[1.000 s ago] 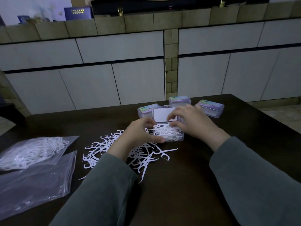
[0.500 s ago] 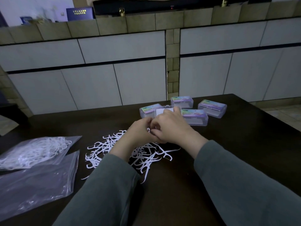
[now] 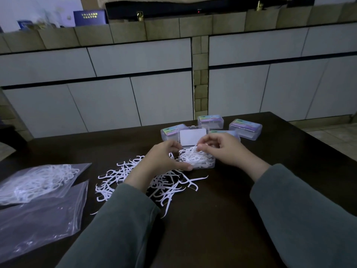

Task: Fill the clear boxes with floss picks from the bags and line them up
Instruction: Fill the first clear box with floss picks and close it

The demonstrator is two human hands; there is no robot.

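Open clear box sits mid-table, heaped with white floss picks, hinged lid raised behind. Left hand cups box's left side, thumb along front wall. Right hand hovers over box, fingertips pinching picks in heap. Loose pick pile lies just left and in front of box. Four closed labelled boxes cluster behind box. Two plastic bags lie well left of box on dark table.

My open clear box, lid up, sits mid-table full of tangled white floss picks. Loose picks sprawl beside it; bags lie at the left edge.
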